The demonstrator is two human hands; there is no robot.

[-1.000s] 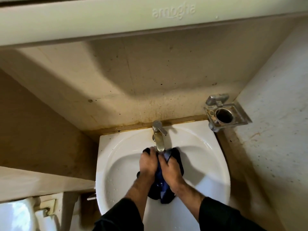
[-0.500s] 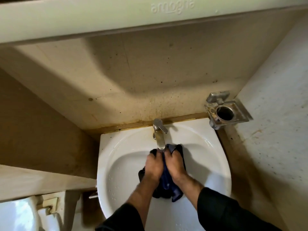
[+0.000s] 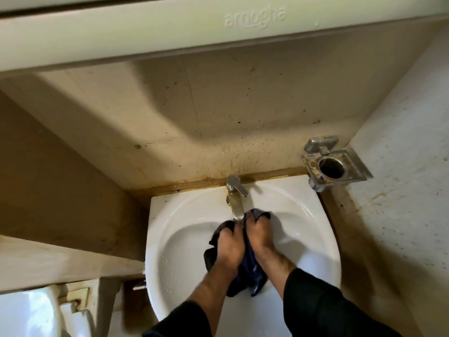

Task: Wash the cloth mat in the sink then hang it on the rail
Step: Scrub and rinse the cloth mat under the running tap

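Note:
A dark blue cloth mat (image 3: 250, 276) is bunched up in the white sink (image 3: 303, 229), just under the spout of the steel tap (image 3: 235, 198). My left hand (image 3: 229, 246) grips its left side with curled fingers. My right hand (image 3: 260, 235) grips its right side, knuckles up, pressed close against the left hand. Much of the cloth is hidden under both hands; a fold hangs down between my wrists. No rail is in view.
A metal holder with a round hole (image 3: 331, 167) is fixed to the wall right of the sink. A stained beige wall rises behind, with a pale cabinet edge (image 3: 218, 32) overhead. A toilet cistern (image 3: 29, 312) sits at the lower left.
Both hands have stayed gripped on the cloth under the tap, working it together; the bunched cloth has shifted slightly between them.

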